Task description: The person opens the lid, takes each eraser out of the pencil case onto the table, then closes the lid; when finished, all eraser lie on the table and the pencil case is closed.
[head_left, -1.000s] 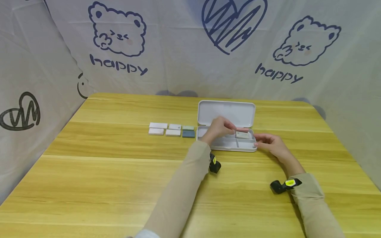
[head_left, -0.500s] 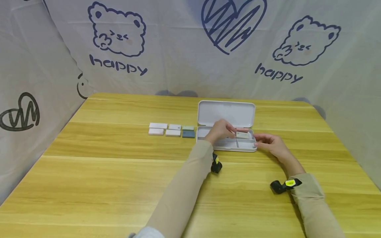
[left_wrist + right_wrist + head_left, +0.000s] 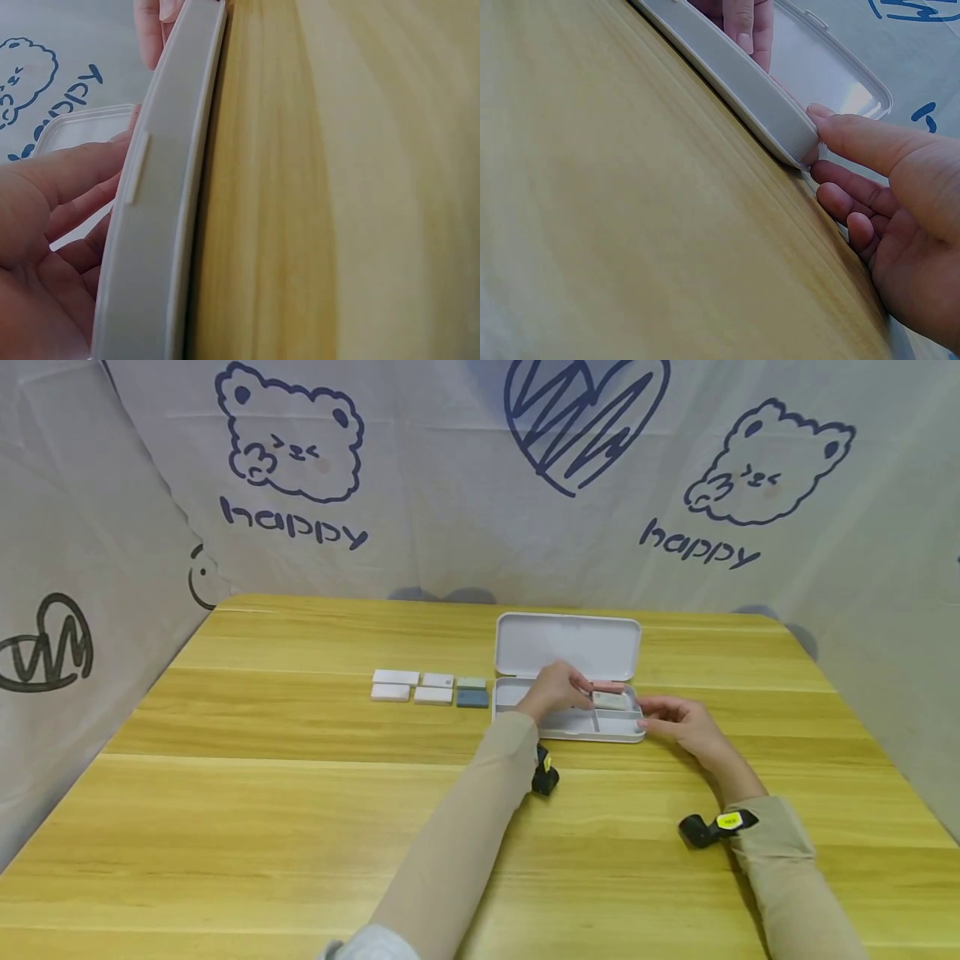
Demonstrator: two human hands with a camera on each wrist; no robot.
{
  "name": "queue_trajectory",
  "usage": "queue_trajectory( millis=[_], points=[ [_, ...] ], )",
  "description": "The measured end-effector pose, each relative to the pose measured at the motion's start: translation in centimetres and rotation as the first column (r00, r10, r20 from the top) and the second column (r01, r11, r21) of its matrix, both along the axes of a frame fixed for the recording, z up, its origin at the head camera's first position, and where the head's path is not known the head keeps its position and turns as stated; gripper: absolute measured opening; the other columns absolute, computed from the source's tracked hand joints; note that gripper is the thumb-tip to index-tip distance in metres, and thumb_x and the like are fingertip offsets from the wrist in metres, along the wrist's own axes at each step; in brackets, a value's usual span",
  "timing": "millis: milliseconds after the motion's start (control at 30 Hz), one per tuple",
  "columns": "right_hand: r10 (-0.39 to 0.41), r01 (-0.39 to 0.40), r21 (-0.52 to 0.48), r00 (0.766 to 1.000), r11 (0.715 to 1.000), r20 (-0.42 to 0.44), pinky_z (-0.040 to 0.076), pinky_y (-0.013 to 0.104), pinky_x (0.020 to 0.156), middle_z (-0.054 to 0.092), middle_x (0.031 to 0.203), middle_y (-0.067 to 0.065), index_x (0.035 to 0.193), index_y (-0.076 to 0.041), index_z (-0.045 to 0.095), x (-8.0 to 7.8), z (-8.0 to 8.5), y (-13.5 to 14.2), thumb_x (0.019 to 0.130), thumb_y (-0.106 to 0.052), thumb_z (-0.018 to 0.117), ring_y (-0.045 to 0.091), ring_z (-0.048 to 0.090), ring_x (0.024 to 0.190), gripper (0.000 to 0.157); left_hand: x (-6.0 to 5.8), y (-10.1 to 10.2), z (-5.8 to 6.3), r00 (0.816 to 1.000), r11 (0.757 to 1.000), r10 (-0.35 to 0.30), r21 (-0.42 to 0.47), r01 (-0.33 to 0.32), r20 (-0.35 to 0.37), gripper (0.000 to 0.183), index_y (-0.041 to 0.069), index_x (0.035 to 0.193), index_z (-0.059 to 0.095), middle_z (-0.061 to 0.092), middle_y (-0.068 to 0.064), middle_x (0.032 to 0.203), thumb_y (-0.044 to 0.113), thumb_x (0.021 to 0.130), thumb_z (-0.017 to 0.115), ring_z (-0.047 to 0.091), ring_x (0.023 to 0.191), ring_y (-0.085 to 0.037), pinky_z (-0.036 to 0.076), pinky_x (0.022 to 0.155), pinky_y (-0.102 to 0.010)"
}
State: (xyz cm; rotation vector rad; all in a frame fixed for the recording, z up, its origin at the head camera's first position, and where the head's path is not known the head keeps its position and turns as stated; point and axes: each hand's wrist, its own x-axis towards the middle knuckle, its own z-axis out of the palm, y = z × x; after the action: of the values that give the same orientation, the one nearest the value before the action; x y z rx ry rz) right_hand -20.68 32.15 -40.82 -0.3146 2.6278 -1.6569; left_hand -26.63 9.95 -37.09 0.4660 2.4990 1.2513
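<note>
A hinged white plastic case (image 3: 567, 643) stands with its lid up, its tray divided into compartments. In the head view my left hand (image 3: 555, 691) reaches into the back row, fingertips beside the left end of a whitish block (image 3: 611, 701); whether they grip it I cannot tell. Behind that block lies a pink block (image 3: 607, 686). The case's front wall hides the left fingertips in the left wrist view. My right hand (image 3: 690, 727) holds the case's right end, thumb (image 3: 855, 135) on the rim and forefinger below at the corner.
Left of the case, small flat blocks lie in two rows: several white ones, such as a long white block (image 3: 396, 677), plus a pale green block (image 3: 471, 683) and a blue block (image 3: 472, 699). Wood-grain table (image 3: 300, 827) extends around; a printed cloth (image 3: 450, 543) hangs behind.
My left hand has come down slightly and a little to the right inside the case. The pink block sits a bit further back from the fingertips. My right hand keeps its place.
</note>
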Motion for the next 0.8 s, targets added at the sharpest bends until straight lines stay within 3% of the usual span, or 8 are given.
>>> queue_trajectory(
  millis=[233,800],
  points=[
    [-0.001,0.001,0.003,1.0,1.0,0.004,0.042,0.016,0.065,0.061,0.086,-0.005,0.113,0.013,0.053,0.0,-0.04,-0.09,0.081,-0.008,0.066,0.006,0.052,0.075,0.04,-0.23,0.24,-0.41,1.0,1.0,0.014,-0.022,-0.015,-0.021,0.017,0.008,0.083,0.07,0.064,0.002,0.077,0.013,0.068,0.078,0.047,0.064,-0.009,0.036,0.054,-0.017],
    [-0.002,0.002,0.008,1.0,1.0,0.006,0.042,0.016,0.064,0.062,0.089,0.002,0.113,0.013,0.053,0.03,-0.06,0.03,0.082,-0.008,0.065,0.006,0.051,0.075,0.04,-0.02,0.15,-0.38,0.999,1.0,-0.016,0.012,0.016,-0.031,0.016,0.006,0.079,0.067,0.061,0.001,0.072,0.012,0.068,0.077,0.049,0.064,-0.01,0.038,0.056,-0.017]
  ],
)
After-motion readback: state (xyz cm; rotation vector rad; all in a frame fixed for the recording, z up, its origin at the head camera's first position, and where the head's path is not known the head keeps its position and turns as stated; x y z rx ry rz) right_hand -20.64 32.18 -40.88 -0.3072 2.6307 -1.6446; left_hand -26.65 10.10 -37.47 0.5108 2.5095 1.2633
